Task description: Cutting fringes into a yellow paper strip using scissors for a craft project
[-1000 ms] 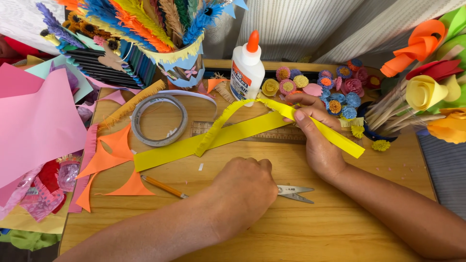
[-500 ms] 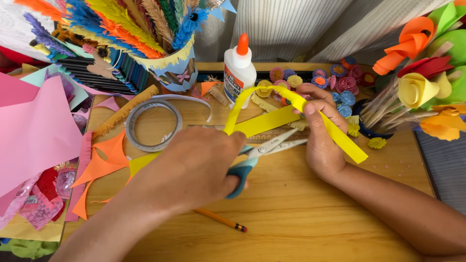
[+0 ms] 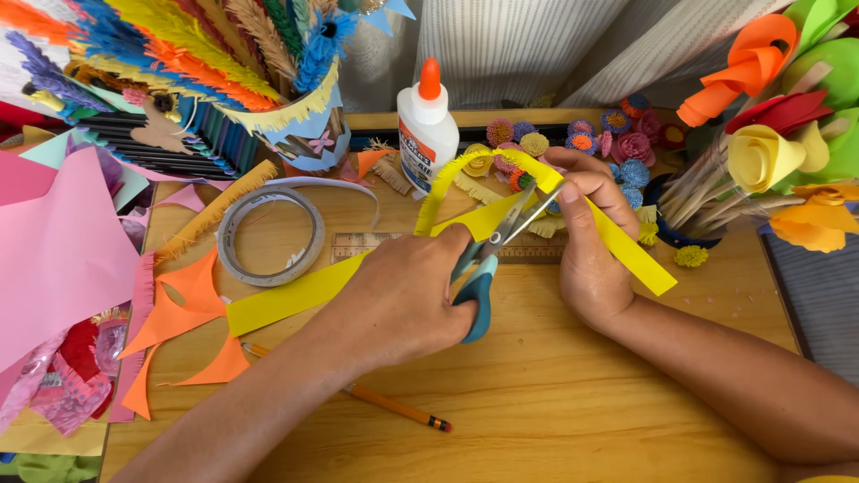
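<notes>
The left hand [image 3: 407, 295] sits just below the middle of the view, fingers curled through the teal handles of a pair of scissors [image 3: 488, 268] and clamped on them; the blades stand parted and point toward one o'clock, their tips at the edge of a yellow paper strip [image 3: 626, 246]. The right hand [image 3: 591, 241], at three o'clock from the left one, pinches that strip between thumb and fingertips, so it is closed on the paper. From the pinch the strip arches up and over toward eleven o'clock with a fringed edge, while its free end slants down toward four o'clock. A second, wider yellow strip [image 3: 286, 300] lies flat on the wooden bench [image 3: 573, 402], running out from under the left hand toward nine o'clock. At ten o'clock from the hands lies a roll of tape [image 3: 268, 237], and at twelve o'clock stands a white glue bottle [image 3: 428, 130] with an orange cap. A ruler [image 3: 367, 243] lies between the tape and the hands. Orange paper scraps [image 3: 183, 309] lie at nine o'clock, and a pencil [image 3: 394, 409] lies at six o'clock, partly under the left forearm. Small rolled paper flowers [image 3: 617, 134] are heaped at one o'clock.
</notes>
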